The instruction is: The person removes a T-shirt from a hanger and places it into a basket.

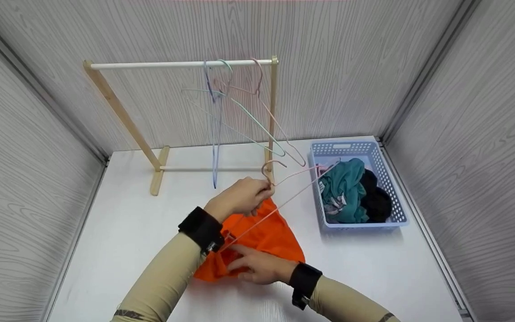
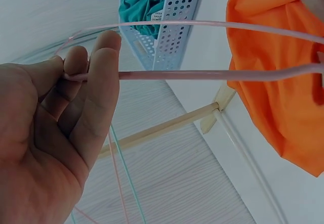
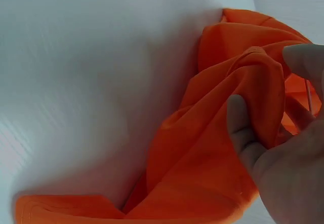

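My left hand [image 1: 249,195] pinches a pink hanger [image 1: 300,191] just below its hook, as the left wrist view also shows. One end of the hanger points toward the basket. Its other end reaches down over an orange garment [image 1: 280,235] bunched on the table; whether that end is inside the cloth I cannot tell. Low on the garment, my right hand [image 1: 259,266] holds a fold of the orange cloth [image 3: 217,138]. In the right wrist view the thumb [image 3: 240,125] lies outside the fold and the other fingers are on its far side, partly hidden.
A wooden rack with a white rail [image 1: 150,65] stands at the back. From it hang a blue hanger [image 1: 215,152], a green hanger [image 1: 257,123] and another pink hanger [image 1: 280,127]. At right, a blue basket [image 1: 365,226] holds teal [image 1: 349,188] and black clothes [image 1: 378,203].
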